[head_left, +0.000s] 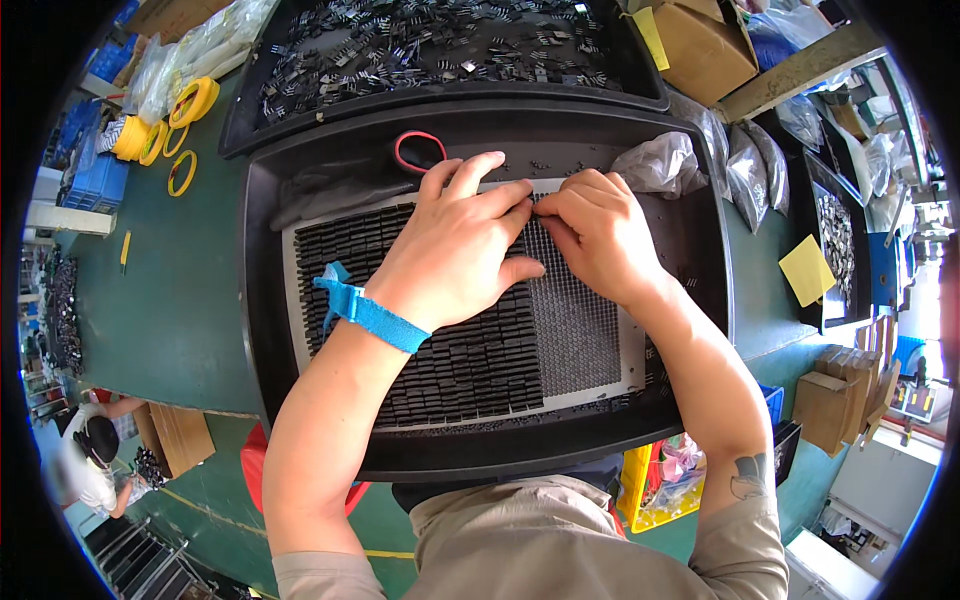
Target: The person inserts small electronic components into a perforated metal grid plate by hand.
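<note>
Tray, black and smooth, lies just in front of the person's body, its raised wall probably there to keep strays in. Inside it lies a pale flat plate, placed squarely under both hands, likely for easy reach. Small black parts cover its left and middle in tight, ridged rows; to their right shows a fine grey grid. A blue cloth strap, ends loose, circles the left wrist. The left hand arches over the rows, fingers half spread and thumb apart; the right hand is curled, thumb and forefinger nearly together, meeting the left's fingertips near the plate's far edge, perhaps so both can steady something tiny; whether either holds a part I cannot tell. Beyond are a limp black cloth and a crinkled clear bag, then a second tray scattered with glossy, pronged pieces.
</note>
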A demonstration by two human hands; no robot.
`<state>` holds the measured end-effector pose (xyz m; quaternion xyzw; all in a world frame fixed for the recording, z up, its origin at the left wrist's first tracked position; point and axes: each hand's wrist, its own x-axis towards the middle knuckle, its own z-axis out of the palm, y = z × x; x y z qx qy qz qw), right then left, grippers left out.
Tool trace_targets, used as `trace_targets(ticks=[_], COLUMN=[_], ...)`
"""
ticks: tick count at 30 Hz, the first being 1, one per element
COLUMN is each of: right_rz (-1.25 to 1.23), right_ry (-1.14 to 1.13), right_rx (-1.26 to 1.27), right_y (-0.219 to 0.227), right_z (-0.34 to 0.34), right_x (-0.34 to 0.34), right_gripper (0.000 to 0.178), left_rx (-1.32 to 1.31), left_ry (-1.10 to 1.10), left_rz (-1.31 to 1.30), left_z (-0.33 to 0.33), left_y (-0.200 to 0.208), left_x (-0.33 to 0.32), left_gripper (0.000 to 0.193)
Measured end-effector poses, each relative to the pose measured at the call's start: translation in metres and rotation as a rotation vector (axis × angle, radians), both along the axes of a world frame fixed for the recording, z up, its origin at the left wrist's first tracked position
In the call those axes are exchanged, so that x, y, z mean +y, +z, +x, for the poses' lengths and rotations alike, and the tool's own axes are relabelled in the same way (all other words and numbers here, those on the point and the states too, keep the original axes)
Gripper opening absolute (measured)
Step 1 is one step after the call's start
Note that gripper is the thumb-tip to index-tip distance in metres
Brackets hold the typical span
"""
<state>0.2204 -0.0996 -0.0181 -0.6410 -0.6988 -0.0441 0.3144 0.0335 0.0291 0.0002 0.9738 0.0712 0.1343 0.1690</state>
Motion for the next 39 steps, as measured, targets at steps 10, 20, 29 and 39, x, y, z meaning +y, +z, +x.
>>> trace_targets(ticks=[10,20,29,39], right_rz=[-0.003,0.030,0.045,0.074], right_ry=[-0.013,-0.043,-0.010,0.029], right_rx=[0.016,-0.019,-0.076,-0.003], right_y=[-0.0017,-0.0031,-0.0054,-0.0068], right_z=[-0.0011,-0.0096,-0.0046,-0.0032], right_x=[-0.0007,-0.0002,0.0003,-0.0012], right_gripper=[0.014,0.018,0.016,0.017], left_rx=[0.005,0.027,0.028,0.043], left_ry=[0.003,0.005,0.006,0.008], left_rz=[-0.007,0.006,0.010,-0.002], left_z=[0.0005,-0.0002,-0.0004,-0.0005], left_y=[0.0003,0.0007,-0.0006,0.0006], left_x=[-0.0003,0.0000,0.0001,-0.0005], left_gripper=[0.053,0.054,0.054,0.053])
